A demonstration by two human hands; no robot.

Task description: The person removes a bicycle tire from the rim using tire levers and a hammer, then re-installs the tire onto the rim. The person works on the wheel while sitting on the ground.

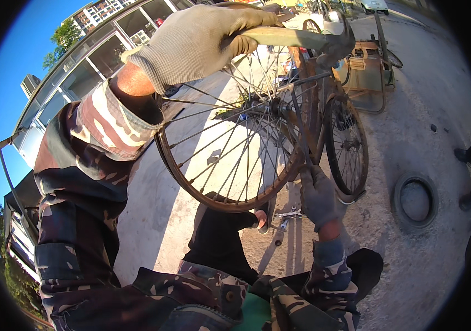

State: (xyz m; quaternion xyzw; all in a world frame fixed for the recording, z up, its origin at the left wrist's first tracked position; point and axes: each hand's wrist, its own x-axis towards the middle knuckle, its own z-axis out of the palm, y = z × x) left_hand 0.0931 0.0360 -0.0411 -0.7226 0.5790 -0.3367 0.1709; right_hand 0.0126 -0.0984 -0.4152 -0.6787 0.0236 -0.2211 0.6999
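In my gloved left hand [197,47], raised high at the upper middle, is a hammer [285,37] gripped by its pale wooden handle. The dark hammer head [336,51] is up beside the rusty frame of an upturned cycle. My gloved right hand [319,197] is closed low by the wheel's right side, around the lower end of a thin metal rod [302,129]. That rod slants up toward the hub [271,109]; its upper end is hard to make out. The large spoked wheel [230,206], rusty at the rim, stands between my hands.
A second spoked wheel [363,160] stands just right of the first. Wrenches [289,213] lie on the ground near my foot. A loose tyre [433,205] lies to the right, near a person's dark shoes [465,156]. A rusty cart [365,83] stands farther back.
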